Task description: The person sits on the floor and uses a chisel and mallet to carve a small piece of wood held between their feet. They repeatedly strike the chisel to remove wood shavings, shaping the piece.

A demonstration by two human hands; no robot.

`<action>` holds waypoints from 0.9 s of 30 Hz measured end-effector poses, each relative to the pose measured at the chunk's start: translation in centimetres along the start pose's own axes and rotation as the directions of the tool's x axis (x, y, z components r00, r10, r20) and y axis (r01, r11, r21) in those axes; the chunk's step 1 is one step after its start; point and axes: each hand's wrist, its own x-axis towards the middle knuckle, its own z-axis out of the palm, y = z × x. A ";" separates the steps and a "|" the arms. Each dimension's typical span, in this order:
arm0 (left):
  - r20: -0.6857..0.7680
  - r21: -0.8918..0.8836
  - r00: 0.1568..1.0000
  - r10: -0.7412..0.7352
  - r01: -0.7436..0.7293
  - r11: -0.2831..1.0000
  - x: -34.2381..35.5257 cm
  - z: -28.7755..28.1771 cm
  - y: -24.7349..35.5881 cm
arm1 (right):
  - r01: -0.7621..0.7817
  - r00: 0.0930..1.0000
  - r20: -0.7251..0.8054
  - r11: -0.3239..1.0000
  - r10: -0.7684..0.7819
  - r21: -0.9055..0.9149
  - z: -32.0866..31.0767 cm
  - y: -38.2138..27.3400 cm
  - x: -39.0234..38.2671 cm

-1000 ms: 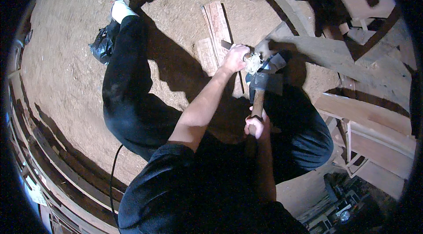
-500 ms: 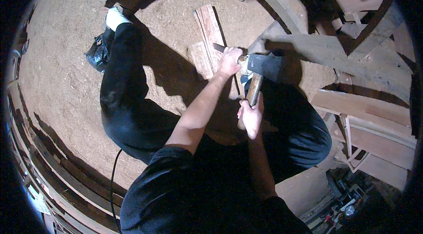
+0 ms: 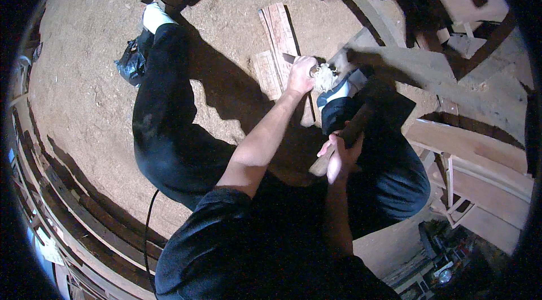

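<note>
The person is sitting on the sawdust-covered floor (image 3: 84, 74) with legs spread, and the right hand (image 3: 340, 156) is pulling the hatchet (image 3: 367, 111) back and up. Half a second ago its dark head was hanging close over the left hand; now it is standing off to the right, above the right knee, with the wooden handle running down through the closed right fist. Judging by this, one chop is finished and the tool is being raised for another, so the shaping of the wood appears to be in mid-course rather than ending.

The left hand (image 3: 301, 74) is staying where it was, fingers wrapped tight around a short piece of wood (image 3: 291, 59) whose end is sticking out to the upper left of the knuckles. It is pressing that piece down against the reddish planks (image 3: 276, 34) lying on the floor. Just to the right of the hand, touching it, a pale tuft of shavings (image 3: 324, 78) is gathering where the blade has been cutting.

The hatchet head is now hovering near but clear of the held piece, to its lower right, with the white-socked foot (image 3: 334, 92) lying between them.
</note>
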 end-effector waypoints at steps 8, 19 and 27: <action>-0.017 0.005 0.999 -0.037 0.037 0.999 0.1 0.2 0.1 | 0.359 0.933 0.073 0.908 -0.352 -0.214 -4.0 3.6 2.8; -0.034 -0.022 0.998 -0.057 0.056 0.998 0.7 0.5 0.0 | -0.118 0.992 0.011 0.969 0.124 -0.218 1.9 0.0 1.2; -0.015 0.050 1.000 -0.015 0.016 0.999 0.5 0.5 -0.1 | -0.153 0.980 0.029 0.833 0.198 -0.532 0.8 0.7 1.9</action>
